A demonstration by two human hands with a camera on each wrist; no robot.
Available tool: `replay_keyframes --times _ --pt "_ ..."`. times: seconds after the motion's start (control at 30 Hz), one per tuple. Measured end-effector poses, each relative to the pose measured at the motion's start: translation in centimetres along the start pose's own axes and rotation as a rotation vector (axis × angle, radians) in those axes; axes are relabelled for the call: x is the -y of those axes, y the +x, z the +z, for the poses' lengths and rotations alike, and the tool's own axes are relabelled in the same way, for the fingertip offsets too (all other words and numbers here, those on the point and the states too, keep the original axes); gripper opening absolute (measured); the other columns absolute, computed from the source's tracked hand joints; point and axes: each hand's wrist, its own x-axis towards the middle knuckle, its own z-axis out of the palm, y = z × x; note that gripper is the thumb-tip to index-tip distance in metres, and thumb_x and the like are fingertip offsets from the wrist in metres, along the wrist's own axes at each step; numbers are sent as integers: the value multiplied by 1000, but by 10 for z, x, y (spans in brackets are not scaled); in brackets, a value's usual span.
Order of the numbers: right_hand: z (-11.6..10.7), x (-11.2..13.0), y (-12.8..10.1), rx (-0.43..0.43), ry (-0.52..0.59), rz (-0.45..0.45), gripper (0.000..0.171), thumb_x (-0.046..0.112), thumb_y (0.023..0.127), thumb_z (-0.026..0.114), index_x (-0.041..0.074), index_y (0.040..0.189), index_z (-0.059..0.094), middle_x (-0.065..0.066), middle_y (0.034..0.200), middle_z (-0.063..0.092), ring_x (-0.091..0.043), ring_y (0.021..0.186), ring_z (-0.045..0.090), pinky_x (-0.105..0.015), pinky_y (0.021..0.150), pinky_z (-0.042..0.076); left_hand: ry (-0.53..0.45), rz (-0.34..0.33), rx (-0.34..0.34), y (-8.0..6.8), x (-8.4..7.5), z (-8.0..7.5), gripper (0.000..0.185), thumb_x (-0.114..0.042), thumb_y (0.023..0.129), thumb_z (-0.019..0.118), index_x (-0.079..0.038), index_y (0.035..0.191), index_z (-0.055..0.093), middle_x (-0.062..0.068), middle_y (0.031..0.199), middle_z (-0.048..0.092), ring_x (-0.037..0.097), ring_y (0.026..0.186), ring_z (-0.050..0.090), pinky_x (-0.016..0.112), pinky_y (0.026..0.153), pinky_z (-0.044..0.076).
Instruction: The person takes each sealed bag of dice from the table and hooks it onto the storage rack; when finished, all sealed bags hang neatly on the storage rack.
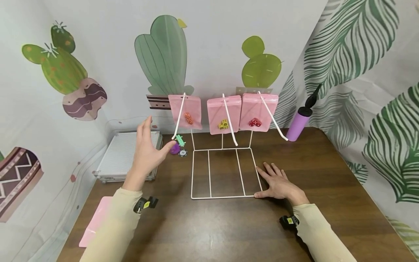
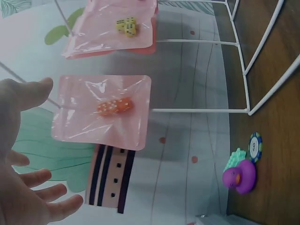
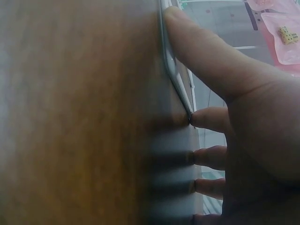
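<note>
A white wire display rack [image 1: 217,197] stands on the table with three long hooks. From its left hook hangs a pink pouch [image 1: 194,103] showing orange dice. The middle pouch [image 1: 214,107] shows yellow dice and the right pouch [image 1: 247,105] red dice. My left hand [image 1: 146,154] is raised near the left hook's tip, thumb and fingers spread, holding nothing. In the left wrist view the pouch with orange dice [image 2: 75,129] hangs just beyond that hand. My right hand [image 1: 278,183] rests at the rack base's front right corner, its fingers spread and thumb on the wire.
Behind the left hand lie a purple rubber duck [image 2: 246,177], a mint-green toy [image 1: 180,140] and a poker chip [image 1: 183,153]. A ribbed clear case [image 1: 119,154] stands at left, with flat pink pouches [image 1: 98,222] nearer. A purple hand pump [image 1: 297,127] stands at back right.
</note>
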Motion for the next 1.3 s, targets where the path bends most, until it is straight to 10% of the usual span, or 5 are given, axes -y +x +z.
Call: replay_keyframes --times 0.53,1.3 --pt "0 1 0 -2 2 -2 108 66 72 73 11 154 28 -28 159 15 -53 143 10 -74 108 11 115 4 56 -64 15 -55 108 -30 72 86 -21 157 20 21 151 31 42 137 32 65 107 30" --pt "1 1 0 2 -1 5 109 67 72 72 11 154 27 -28 159 15 -54 143 10 -74 108 12 178 -119 122 -126 65 -96 104 -28 76 84 -14 156 19 25 149 35 50 130 36 68 95 32"
